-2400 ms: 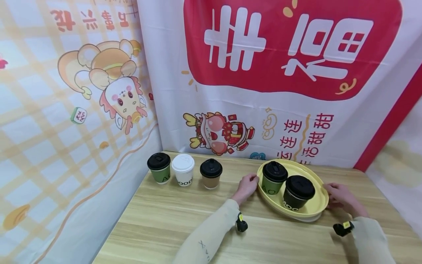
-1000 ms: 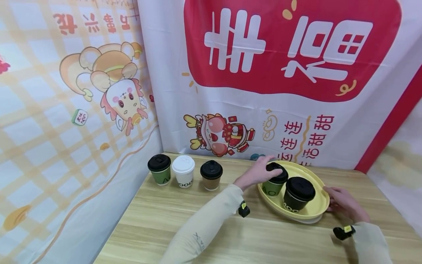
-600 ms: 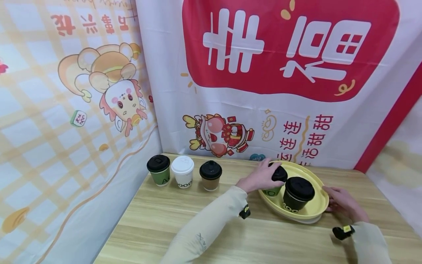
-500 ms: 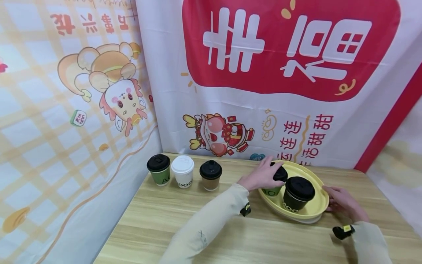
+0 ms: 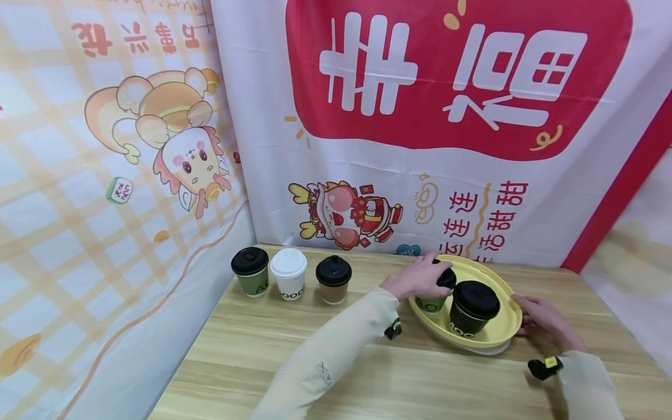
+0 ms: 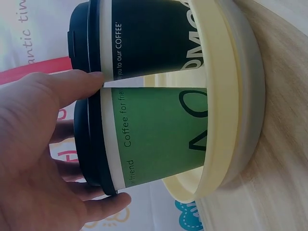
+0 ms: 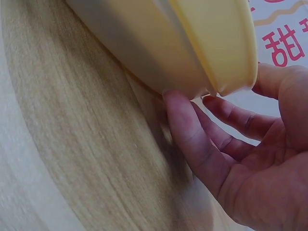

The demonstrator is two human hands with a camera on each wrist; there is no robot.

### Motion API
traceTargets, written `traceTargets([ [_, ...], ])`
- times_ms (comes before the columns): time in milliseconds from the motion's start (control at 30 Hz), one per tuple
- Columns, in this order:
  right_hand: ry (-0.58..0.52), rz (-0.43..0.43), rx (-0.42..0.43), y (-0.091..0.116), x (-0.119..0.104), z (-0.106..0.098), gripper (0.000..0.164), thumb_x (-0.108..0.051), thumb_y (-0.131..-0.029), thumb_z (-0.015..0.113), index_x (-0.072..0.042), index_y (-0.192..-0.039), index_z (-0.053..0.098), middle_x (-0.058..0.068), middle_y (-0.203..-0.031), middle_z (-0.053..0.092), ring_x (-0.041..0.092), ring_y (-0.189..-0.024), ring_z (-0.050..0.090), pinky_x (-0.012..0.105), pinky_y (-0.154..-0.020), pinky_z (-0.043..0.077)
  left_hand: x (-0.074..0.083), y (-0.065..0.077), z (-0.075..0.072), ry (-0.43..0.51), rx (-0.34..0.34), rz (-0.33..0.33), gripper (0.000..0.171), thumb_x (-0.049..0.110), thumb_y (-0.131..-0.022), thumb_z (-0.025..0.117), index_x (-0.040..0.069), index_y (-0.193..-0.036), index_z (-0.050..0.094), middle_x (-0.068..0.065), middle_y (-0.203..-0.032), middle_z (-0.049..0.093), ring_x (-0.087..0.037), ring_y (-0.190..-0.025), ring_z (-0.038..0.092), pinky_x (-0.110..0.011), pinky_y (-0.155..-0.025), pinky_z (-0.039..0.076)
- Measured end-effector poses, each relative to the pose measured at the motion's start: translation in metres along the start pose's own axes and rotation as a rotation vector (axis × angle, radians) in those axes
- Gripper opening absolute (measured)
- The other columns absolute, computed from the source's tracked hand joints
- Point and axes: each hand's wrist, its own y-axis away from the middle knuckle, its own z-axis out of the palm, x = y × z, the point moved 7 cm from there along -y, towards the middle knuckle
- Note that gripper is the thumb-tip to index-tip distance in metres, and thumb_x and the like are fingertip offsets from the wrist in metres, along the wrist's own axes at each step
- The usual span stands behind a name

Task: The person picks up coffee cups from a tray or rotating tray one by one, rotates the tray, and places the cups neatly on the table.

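Observation:
My left hand [image 5: 415,279] holds the black lid of a green paper coffee cup [image 6: 159,137] from above, thumb on one side and fingers around the other. This cup stands upright in a round yellow tray [image 5: 504,326], right beside a black paper coffee cup [image 5: 464,322] with a black lid. Beneath the tray shows a paler round base [image 5: 490,350]. At the tray's right edge, my right hand [image 5: 546,321] grips the rim, and in the right wrist view its fingertips [image 7: 178,103] meet the underside and base.
A second green cup [image 5: 254,284] with a black lid, a white cup [image 5: 290,286] and a brown cup [image 5: 333,291] with a black lid stand in a row at the table's back left. Printed cloth [image 5: 262,146] hangs behind the wooden table [image 5: 409,379] and along its left.
My left hand has left the tray's left rim, come over the green cup in the tray and taken hold of its lid. The right hand stays at the tray's edge.

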Motion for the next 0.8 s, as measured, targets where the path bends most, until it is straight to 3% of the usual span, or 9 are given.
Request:
traceTargets([
  [300, 0.006, 0.004, -0.012, -0.001, 0.003, 0.0, 0.073, -0.043, -0.097, 0.041, 0.014, -0.137, 0.021, 0.002, -0.081, 0.063, 0.014, -0.07, 0.062, 0.037, -0.068, 0.056, -0.008, 0.006, -0.01, 0.11, 0.064, -0.016, 0.066, 0.059, -0.083, 0.054, 0.034, -0.141, 0.034, -0.002, -0.138, 0.037, -0.018, -0.124, 0.039, -0.034, -0.1, 0.038],
  [567, 0.006, 0.004, -0.011, 0.001, 0.003, -0.001, 0.076, -0.044, -0.096, 0.041, 0.014, -0.139, 0.017, 0.003, -0.081, 0.063, 0.014, -0.07, 0.062, 0.037, -0.068, 0.056, -0.024, 0.015, -0.026, 0.188, 0.095, -0.045, 0.067, 0.062, -0.081, 0.055, 0.036, -0.14, 0.036, -0.001, -0.131, 0.04, -0.013, -0.11, 0.044, -0.033, -0.085, 0.045],
  [800, -0.021, -0.006, -0.029, 0.0, 0.003, 0.001, 0.077, -0.043, -0.097, 0.041, 0.015, -0.14, 0.014, 0.002, -0.083, 0.062, 0.014, -0.071, 0.062, 0.037, -0.069, 0.056, -0.034, 0.03, -0.041, 0.259, 0.153, -0.021, 0.061, 0.06, -0.082, 0.056, 0.034, -0.135, 0.042, -0.003, -0.128, 0.042, -0.014, -0.107, 0.048, -0.032, -0.086, 0.045],
])
